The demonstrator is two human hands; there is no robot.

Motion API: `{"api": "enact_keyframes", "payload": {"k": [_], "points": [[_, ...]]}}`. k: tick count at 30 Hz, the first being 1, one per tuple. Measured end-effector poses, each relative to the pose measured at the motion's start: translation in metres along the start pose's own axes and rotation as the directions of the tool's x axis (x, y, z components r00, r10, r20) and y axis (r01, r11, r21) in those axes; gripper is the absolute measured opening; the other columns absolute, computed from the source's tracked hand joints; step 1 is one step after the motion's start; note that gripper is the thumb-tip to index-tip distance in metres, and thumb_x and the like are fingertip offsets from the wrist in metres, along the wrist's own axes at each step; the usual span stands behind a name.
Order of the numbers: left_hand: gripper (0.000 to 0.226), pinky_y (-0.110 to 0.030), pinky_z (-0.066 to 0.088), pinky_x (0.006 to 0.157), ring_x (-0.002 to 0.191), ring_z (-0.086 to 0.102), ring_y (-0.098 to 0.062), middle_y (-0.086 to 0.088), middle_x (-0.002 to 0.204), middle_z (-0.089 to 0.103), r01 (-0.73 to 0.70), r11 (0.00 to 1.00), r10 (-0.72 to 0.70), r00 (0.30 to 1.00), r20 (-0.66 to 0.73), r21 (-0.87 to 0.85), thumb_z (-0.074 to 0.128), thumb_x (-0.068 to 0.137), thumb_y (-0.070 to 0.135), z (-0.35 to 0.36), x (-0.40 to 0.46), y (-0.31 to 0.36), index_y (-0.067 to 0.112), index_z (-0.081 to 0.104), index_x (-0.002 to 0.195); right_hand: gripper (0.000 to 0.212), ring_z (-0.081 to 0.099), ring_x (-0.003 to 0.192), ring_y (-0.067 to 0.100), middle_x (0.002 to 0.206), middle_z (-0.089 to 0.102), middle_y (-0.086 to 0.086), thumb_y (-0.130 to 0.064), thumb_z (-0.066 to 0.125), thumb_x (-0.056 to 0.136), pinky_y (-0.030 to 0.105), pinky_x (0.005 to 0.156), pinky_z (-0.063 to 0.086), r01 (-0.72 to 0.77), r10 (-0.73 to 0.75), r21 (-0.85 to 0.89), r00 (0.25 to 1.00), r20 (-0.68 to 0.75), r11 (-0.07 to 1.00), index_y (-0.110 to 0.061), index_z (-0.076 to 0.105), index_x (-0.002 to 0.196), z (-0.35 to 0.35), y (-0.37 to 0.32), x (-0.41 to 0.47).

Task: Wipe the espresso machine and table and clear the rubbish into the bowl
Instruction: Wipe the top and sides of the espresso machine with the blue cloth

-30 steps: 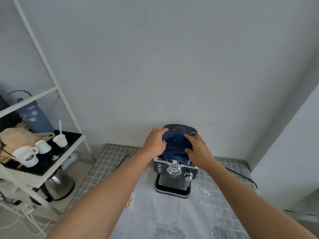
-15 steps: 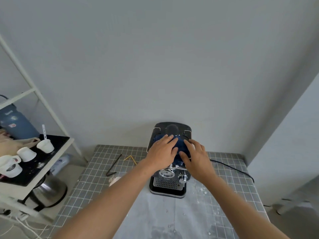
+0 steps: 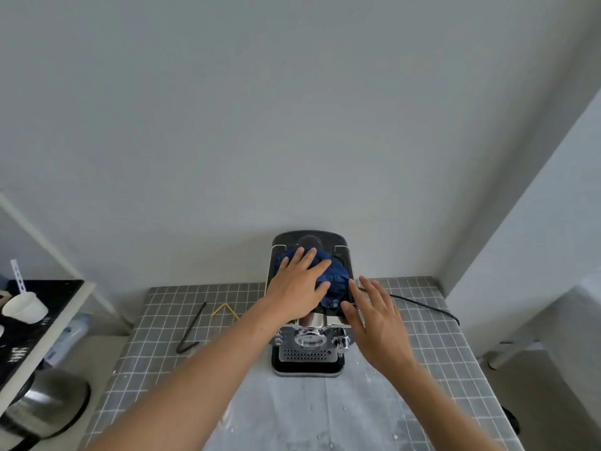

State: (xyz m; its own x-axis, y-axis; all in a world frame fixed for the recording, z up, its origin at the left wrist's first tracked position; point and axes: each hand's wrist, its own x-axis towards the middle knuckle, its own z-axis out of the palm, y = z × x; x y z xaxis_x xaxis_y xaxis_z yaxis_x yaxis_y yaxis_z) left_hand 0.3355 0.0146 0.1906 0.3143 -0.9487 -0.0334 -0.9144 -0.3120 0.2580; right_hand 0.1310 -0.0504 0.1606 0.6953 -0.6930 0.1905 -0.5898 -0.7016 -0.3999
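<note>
A black and chrome espresso machine stands at the back of the grey tiled table, against the wall. A dark blue cloth lies bunched on the machine's top. My left hand presses flat on the cloth with fingers spread. My right hand hovers open beside the machine's right side, off the cloth, holding nothing. A bent black straw and a bent yellow straw lie on the table left of the machine. White crumbs speckle the pale sheet in front of it.
A black power cable runs from the machine to the right. A shelf at the left carries a white cup. A steel bowl sits below it. Walls close in behind and to the right.
My right hand has come off the cloth and moved right, beside the machine. My left hand stays pressed on the cloth. The view has tilted further left and down.
</note>
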Motion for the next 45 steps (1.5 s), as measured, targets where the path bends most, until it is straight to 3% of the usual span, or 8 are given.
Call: {"api": "enact_keyframes", "payload": {"k": [5,10,15,21,25,35,39,45], "points": [[0.059,-0.052,0.004,0.126,0.157,-0.004,-0.031,-0.008,0.172,0.003,0.023,0.997,-0.023,1.0,0.005,0.071,0.034,0.108,0.046,-0.007,0.041,-0.007,0.031,0.018,0.162,0.057,0.008,0.155,0.018,0.166,0.022,-0.004,-0.057,0.027,0.106,0.045,0.123,0.021,-0.022,0.023,-0.036,1.0,0.002,0.999,-0.033,0.024,0.158,0.002,-0.001,-0.003],[0.058,-0.054,0.005,0.125,0.157,-0.003,-0.032,-0.007,0.172,0.003,0.031,0.994,-0.029,0.999,-0.016,0.108,0.031,0.109,0.045,-0.005,0.056,-0.009,0.028,0.018,0.162,0.059,0.0,0.156,0.017,0.168,0.011,-0.005,-0.054,0.02,0.108,0.044,0.125,0.014,0.03,-0.03,-0.129,1.0,0.005,0.991,-0.024,0.021,0.159,0.0,-0.004,-0.013],[0.058,-0.052,0.003,0.127,0.157,-0.007,-0.029,-0.003,0.172,0.001,-0.003,1.0,0.004,1.0,-0.017,0.031,0.032,0.108,0.046,-0.001,0.03,-0.007,0.031,0.018,0.162,0.062,-0.013,0.154,0.014,0.169,-0.006,-0.008,-0.054,0.017,0.108,0.045,0.126,0.012,0.039,-0.028,-0.153,0.997,0.069,0.987,-0.025,0.002,0.161,0.0,-0.004,-0.031],[0.058,-0.05,0.005,0.127,0.157,-0.013,-0.023,0.004,0.172,0.0,-0.053,0.997,0.055,0.998,0.031,-0.058,0.041,0.106,0.05,-0.002,-0.019,0.004,0.035,0.025,0.159,0.066,-0.005,0.156,0.019,0.169,-0.002,-0.007,-0.058,0.018,0.106,0.049,0.124,0.019,0.068,-0.051,-0.175,0.994,0.098,0.982,-0.023,0.007,0.161,-0.006,-0.005,-0.032],[0.058,-0.051,0.006,0.127,0.157,-0.01,-0.022,0.003,0.172,0.002,-0.067,0.998,0.067,0.997,0.024,0.017,0.037,0.105,0.054,0.001,-0.038,0.008,0.035,0.025,0.159,0.064,-0.004,0.156,0.017,0.169,-0.003,-0.01,-0.058,0.017,0.106,0.049,0.124,0.019,0.104,-0.081,-0.19,0.989,0.125,0.976,-0.026,0.009,0.161,-0.008,-0.001,-0.036],[0.055,-0.055,0.006,0.126,0.157,0.001,-0.031,-0.006,0.172,0.008,0.021,0.984,-0.019,1.0,-0.008,0.177,0.032,0.107,0.046,-0.007,0.038,0.001,0.027,0.029,0.159,0.062,0.007,0.155,0.018,0.169,0.0,-0.009,-0.055,0.022,0.107,0.047,0.122,0.025,0.122,-0.093,-0.211,0.986,0.142,0.97,-0.024,0.015,0.161,-0.012,0.0,-0.038],[0.055,-0.051,0.007,0.126,0.157,0.001,-0.03,-0.005,0.172,0.009,-0.002,0.992,0.002,1.0,-0.004,0.128,0.032,0.108,0.044,-0.007,0.056,-0.009,0.025,0.027,0.16,0.063,0.005,0.155,0.017,0.169,-0.003,-0.009,-0.055,0.021,0.107,0.047,0.123,0.023,0.1,-0.068,-0.207,0.986,0.154,0.973,-0.024,0.012,0.161,-0.014,-0.003,-0.039],[0.053,-0.048,0.011,0.127,0.158,0.002,-0.024,0.001,0.17,0.017,-0.081,0.997,0.081,0.997,-0.018,-0.011,0.04,0.106,0.042,-0.006,0.016,-0.004,0.025,0.036,0.156,0.064,0.011,0.155,0.017,0.169,-0.001,-0.01,-0.056,0.023,0.106,0.047,0.121,0.027,0.078,-0.054,-0.174,0.989,0.139,0.982,-0.025,0.012,0.161,-0.011,-0.004,-0.039]]}}
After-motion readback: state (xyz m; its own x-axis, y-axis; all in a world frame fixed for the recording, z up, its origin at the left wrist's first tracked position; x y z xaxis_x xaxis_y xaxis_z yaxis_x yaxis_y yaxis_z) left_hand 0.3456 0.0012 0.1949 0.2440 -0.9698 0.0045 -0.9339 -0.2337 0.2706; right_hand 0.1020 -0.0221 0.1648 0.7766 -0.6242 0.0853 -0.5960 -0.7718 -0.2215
